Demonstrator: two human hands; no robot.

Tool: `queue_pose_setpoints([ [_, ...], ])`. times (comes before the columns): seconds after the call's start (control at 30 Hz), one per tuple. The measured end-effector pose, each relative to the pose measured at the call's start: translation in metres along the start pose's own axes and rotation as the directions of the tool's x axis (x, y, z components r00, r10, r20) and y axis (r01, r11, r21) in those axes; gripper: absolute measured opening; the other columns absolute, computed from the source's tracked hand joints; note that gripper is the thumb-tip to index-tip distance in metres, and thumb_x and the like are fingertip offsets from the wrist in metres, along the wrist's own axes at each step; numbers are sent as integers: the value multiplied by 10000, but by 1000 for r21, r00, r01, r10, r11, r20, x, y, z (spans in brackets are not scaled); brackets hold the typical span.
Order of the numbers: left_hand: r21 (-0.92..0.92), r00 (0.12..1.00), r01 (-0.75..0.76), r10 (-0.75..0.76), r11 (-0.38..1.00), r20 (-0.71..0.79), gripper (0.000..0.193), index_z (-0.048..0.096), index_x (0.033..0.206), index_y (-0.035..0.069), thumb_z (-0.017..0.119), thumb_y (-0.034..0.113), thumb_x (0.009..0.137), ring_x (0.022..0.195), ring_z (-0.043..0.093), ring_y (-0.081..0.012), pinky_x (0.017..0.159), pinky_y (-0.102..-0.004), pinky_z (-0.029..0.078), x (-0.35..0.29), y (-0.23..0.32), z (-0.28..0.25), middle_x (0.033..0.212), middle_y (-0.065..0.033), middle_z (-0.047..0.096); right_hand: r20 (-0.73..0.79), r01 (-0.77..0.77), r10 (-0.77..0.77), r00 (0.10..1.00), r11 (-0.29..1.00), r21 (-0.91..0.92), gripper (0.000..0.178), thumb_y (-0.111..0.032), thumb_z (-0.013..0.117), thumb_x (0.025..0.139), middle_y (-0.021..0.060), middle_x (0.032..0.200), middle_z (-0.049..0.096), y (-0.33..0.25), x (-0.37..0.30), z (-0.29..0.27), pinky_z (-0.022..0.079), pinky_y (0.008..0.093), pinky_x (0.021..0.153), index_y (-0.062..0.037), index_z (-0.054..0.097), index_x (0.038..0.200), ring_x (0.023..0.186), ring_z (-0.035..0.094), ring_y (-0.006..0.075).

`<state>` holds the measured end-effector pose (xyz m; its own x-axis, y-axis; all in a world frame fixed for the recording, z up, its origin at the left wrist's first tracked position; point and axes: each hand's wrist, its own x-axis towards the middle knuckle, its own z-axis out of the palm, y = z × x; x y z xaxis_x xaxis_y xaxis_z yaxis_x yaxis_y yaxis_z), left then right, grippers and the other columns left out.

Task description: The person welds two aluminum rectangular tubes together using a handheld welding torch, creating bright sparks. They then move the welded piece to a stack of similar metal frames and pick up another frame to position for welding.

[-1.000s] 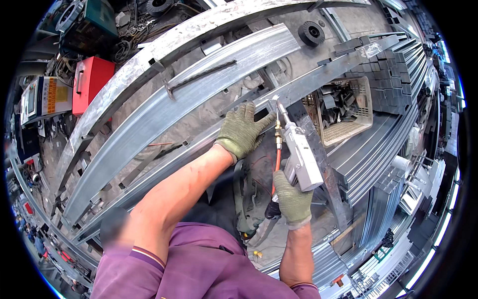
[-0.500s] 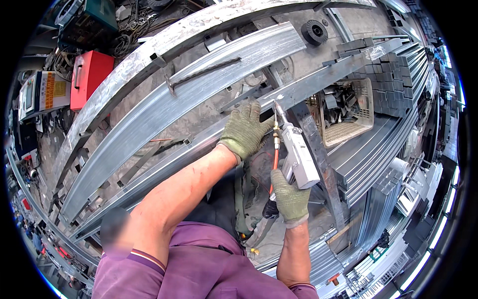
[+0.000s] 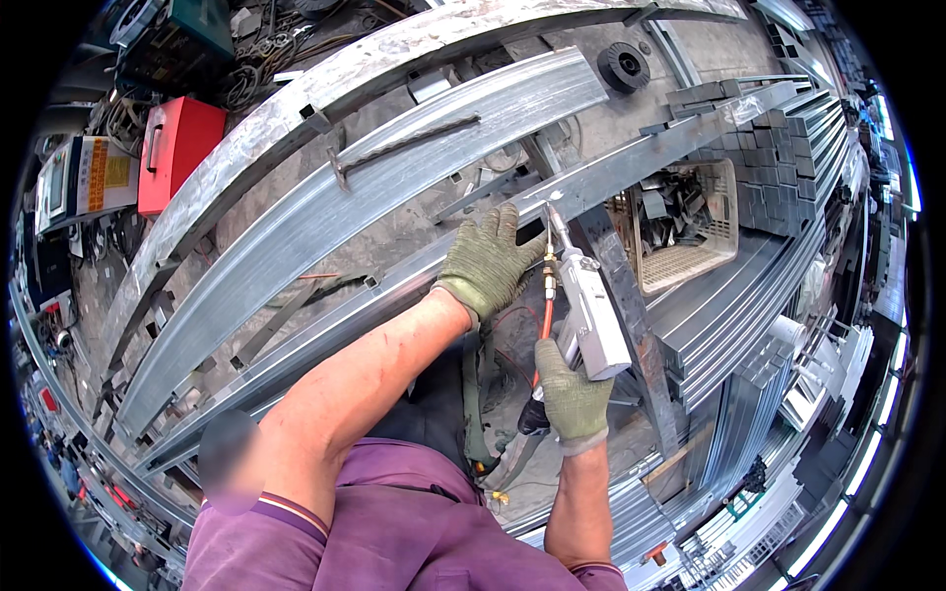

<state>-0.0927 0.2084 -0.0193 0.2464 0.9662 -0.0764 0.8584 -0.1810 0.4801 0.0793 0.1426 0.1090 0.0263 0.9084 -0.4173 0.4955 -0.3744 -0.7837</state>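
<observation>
My left hand point(image 3: 487, 258), in a green knitted glove, lies on a long grey metal tube point(image 3: 631, 167) with its fingers spread. In my gloved right hand point(image 3: 574, 394) I grip the handle of a silver-grey welding gun point(image 3: 596, 315). The gun's pointed nozzle is at the tube's near edge, just right of my left fingers. Beside the nozzle runs a thin brass-fitted feed tube point(image 3: 550, 271) with an orange hose below it. A dark rectangular opening point(image 3: 531, 230) shows in the tube between my left hand and the nozzle. Whether the tip touches the metal I cannot tell.
Beyond the tube lies a wide galvanized profile point(image 3: 296, 212) with a twisted metal bar point(image 3: 409, 143) on it. A cream plastic crate point(image 3: 731, 212) of metal offcuts stands at right, near stacked profiles point(image 3: 749, 286). A red box point(image 3: 182, 153) stands far left, a black spool point(image 3: 624, 66) at the back.
The gun's nozzle has shifted very slightly right and nearer to me along the tube's edge. My left hand stays in place on the tube.
</observation>
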Motion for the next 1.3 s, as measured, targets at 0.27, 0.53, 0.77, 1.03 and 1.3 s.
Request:
queue_pose_setpoints([
  [0.27, 1, 1000, -3, 3, 1000, -2, 724, 602, 1544, 238, 815, 398, 870, 1458, 496, -460, 1153, -562, 425, -1, 0, 2, 1567, -286, 503, -9, -90, 91, 996, 995, 35, 510, -91, 813, 918, 137, 1201, 744, 8, 0, 1, 597, 378, 901, 42, 651, 1384, 1053, 738, 215],
  [0.53, 3, 999, 5, -5, 1000, 34, 713, 593, 1555, 239, 792, 402, 891, 1461, 496, -465, 1147, -562, 427, 1, 1, -2, 1586, -293, 490, -15, 50, -50, 999, 999, -22, 526, -76, 825, 937, 69, 1211, 674, 6, -2, 1, 576, 319, 861, 17, 618, 1411, 1014, 660, 144],
  [0.77, -9, 999, 10, -9, 1000, 51, 710, 594, 1551, 228, 789, 404, 892, 1462, 492, -470, 1147, -567, 426, 0, 2, -5, 1591, -297, 482, -23, 52, -52, 998, 998, -23, 541, -78, 821, 931, 71, 1230, 667, 2, 1, 2, 581, 335, 870, 17, 612, 1421, 1015, 666, 151],
  [1.03, 2, 1000, -2, 2, 1000, 10, 693, 605, 1535, 235, 794, 409, 892, 1458, 495, -463, 1136, -570, 434, 0, 0, -1, 1567, -291, 498, -55, 125, -130, 990, 987, -100, 432, -123, 830, 897, 145, 1093, 776, -5, 6, -1, 611, 382, 842, 43, 710, 1277, 957, 772, 223],
  [1.3, 3, 1000, 1, -1, 1000, 15, 666, 624, 1512, 253, 806, 400, 889, 1463, 489, -464, 1121, -564, 448, 0, 0, 0, 1563, -296, 497, -15, 13, -14, 1000, 997, -82, 426, -111, 843, 896, 112, 1070, 754, -6, 5, -5, 602, 366, 832, 39, 705, 1269, 937, 742, 189],
])
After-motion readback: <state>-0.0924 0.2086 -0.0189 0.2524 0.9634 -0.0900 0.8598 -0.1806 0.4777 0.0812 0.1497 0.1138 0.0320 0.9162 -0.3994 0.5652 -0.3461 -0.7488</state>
